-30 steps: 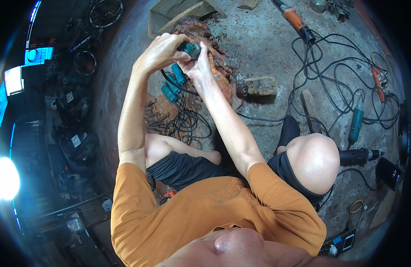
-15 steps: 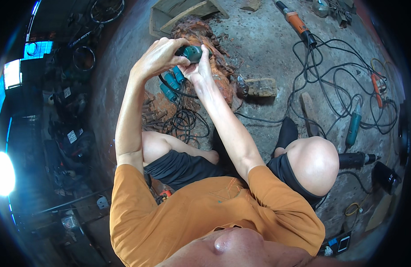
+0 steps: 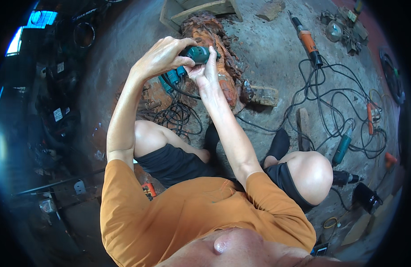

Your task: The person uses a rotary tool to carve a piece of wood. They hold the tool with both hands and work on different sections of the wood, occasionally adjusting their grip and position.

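Note:
A teal handheld power tool (image 3: 199,54) lies across both my hands over a reddish-brown carved log (image 3: 223,73). My left hand (image 3: 164,58) curls its fingers and thumb around the tool's left end. From below, my right hand (image 3: 203,74) grips the body, its thumb up along the right side. The tool's working tip is hidden by my right thumb and the wood. A dark cord runs from beneath the hands. Just under them, more teal power tools (image 3: 168,80) rest beside the log, partly covered by my left wrist.
Behind the log stands a wooden crate (image 3: 205,10). A wood block (image 3: 264,95) sits to its right. Tangled black cords (image 3: 323,95) spread over the floor near an orange power tool (image 3: 308,42) and a teal grinder (image 3: 343,147). Coiled cable (image 3: 179,116) lies by my left knee.
The whole view has shifted, with the log and crate now slightly farther right. Both hands keep their hold on the teal tool, with little change in their pose.

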Demonstrator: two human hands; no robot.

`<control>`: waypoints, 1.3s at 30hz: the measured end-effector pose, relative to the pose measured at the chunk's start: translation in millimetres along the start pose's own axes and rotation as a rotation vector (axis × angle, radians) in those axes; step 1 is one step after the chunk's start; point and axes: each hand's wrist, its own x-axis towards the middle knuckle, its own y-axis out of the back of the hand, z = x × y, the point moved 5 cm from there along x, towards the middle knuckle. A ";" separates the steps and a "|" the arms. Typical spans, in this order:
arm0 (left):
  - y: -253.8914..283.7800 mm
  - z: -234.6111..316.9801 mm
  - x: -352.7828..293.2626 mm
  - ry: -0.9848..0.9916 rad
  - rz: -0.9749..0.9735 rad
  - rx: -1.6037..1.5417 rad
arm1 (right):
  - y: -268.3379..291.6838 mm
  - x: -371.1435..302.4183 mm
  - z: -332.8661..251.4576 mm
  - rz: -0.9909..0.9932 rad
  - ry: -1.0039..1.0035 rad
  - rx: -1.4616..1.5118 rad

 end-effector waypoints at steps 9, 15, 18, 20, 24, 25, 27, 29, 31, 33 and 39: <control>-9.8 -7.7 -4.2 0.009 0.063 0.002 | 8.4 10.3 -5.9 0.030 -0.013 -0.072; -19.4 -17.6 -6.1 -0.003 0.046 0.024 | 18.0 14.9 -8.1 0.061 -0.037 -0.049; -17.7 -15.7 -10.6 0.005 0.040 0.014 | 14.5 6.5 -3.9 0.071 -0.041 -0.055; -17.1 -13.8 -12.1 0.024 0.024 0.002 | 13.5 2.3 -2.9 0.072 -0.028 -0.056; -18.0 -11.2 -15.8 0.056 -0.010 0.028 | 14.5 -2.8 -3.1 0.052 -0.017 -0.078; -17.3 -10.5 -16.9 0.054 -0.012 0.049 | 13.7 -4.2 -2.3 0.041 -0.019 -0.079; -16.4 -9.1 -18.3 0.093 -0.054 0.052 | 12.6 -8.0 -0.8 0.021 -0.023 -0.082; -15.7 -7.5 -19.5 0.113 -0.074 0.044 | 13.0 -10.5 -0.2 0.042 -0.009 -0.088; -15.0 -6.5 -21.1 0.119 -0.071 0.026 | 12.3 -13.6 0.6 0.047 -0.003 -0.095; -12.5 -5.3 -23.5 0.097 -0.059 0.024 | 10.4 -17.1 2.0 0.036 -0.005 -0.103; -7.8 -7.8 -26.7 0.035 0.006 -0.041 | 8.4 -23.5 5.4 0.047 0.015 -0.073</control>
